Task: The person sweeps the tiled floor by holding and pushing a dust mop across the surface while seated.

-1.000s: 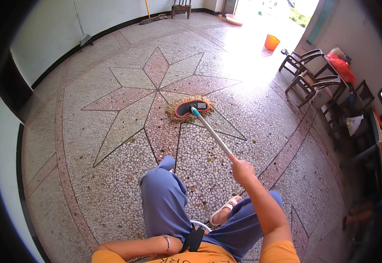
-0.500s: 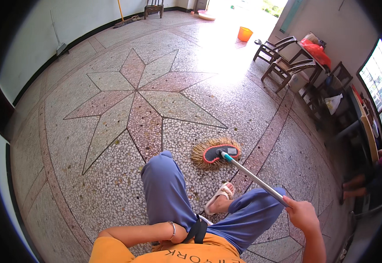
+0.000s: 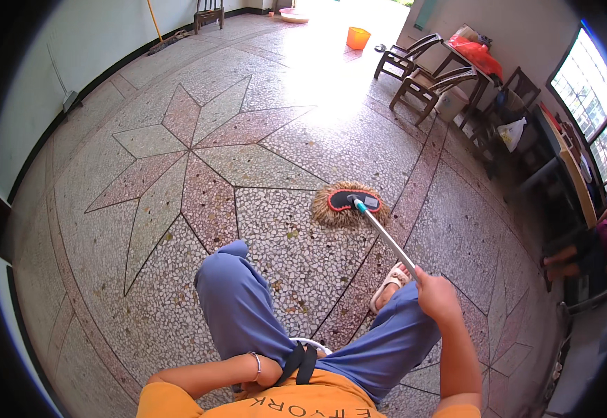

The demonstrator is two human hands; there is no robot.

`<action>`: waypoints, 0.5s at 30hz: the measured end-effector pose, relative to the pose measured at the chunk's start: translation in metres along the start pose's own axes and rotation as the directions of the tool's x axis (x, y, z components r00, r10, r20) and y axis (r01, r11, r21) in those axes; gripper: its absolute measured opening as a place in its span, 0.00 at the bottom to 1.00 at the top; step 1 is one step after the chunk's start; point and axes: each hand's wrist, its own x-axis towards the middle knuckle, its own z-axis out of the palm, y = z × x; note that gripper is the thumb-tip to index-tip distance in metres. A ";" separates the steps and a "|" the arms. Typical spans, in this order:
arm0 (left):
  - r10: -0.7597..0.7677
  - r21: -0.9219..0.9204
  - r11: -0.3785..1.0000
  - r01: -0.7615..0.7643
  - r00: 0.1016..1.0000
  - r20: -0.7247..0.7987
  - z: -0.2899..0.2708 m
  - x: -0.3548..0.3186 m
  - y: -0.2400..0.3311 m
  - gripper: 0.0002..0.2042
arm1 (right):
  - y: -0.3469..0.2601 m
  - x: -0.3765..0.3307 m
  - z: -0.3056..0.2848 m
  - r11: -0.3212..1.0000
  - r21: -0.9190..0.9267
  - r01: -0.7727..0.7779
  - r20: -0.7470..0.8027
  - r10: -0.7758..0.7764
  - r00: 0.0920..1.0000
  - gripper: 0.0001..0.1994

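Note:
My right hand [image 3: 437,298] is closed around the metal handle [image 3: 387,240] of a dust mop. The handle slants away from me to the mop head [image 3: 349,204], a tan fringed pad with a red and black top and a teal joint, lying flat on the terrazzo floor ahead of my right foot [image 3: 389,284], which is in a sandal. My left forearm, with a bracelet at the wrist, is folded against my waist. My left hand [image 3: 270,373] rests there, mostly hidden by a black strap. I wear blue trousers and an orange shirt.
The floor carries a large star inlay [image 3: 192,157]. Wooden chairs [image 3: 422,73] and a table with a red bag stand at the far right, an orange bucket [image 3: 358,37] beyond them. A broom [image 3: 156,28] leans on the left wall. A seated person's legs [image 3: 582,251] show at the right edge.
The mop head was drawn back from the star's centre toward my right foot, then pushed a little forward again. My right hand swung out to the right, then came back in.

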 end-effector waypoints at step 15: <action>-0.361 -0.356 0.832 0.426 0.902 0.237 -0.006 0.076 0.011 0.18 | 0.072 0.124 0.009 0.998 -0.036 0.047 0.007 -0.046 0.999 0.21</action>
